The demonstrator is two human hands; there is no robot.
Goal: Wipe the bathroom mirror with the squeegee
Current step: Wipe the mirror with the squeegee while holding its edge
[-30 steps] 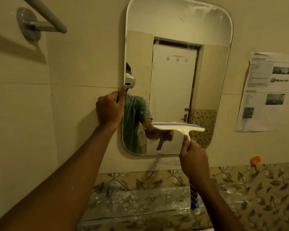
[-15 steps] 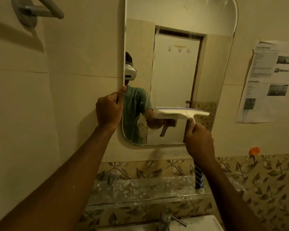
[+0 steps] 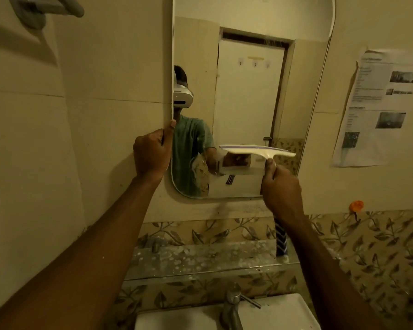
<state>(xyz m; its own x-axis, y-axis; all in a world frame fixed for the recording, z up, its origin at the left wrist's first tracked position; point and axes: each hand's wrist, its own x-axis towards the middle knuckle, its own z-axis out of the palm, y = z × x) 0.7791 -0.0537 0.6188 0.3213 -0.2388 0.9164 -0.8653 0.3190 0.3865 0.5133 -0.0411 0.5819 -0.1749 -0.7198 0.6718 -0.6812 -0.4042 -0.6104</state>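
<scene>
Over the last second the squeegee (image 3: pixel 256 151) has been lifted slightly from the lower rim of the mirror (image 3: pixel 248 91) and carried toward its 3 o'clock edge. The blade is now held level across the 5 o'clock part of the glass, its right tip just beside the rim. The handle is gripped from below by the right hand (image 3: pixel 281 189), while the mirror's 8 o'clock edge is kept pinched by the left hand (image 3: pixel 152 156), unchanged. Contact with the glass cannot be told. A pass is judged to be under way low down, with much of the glass above possibly still to be wiped.
</scene>
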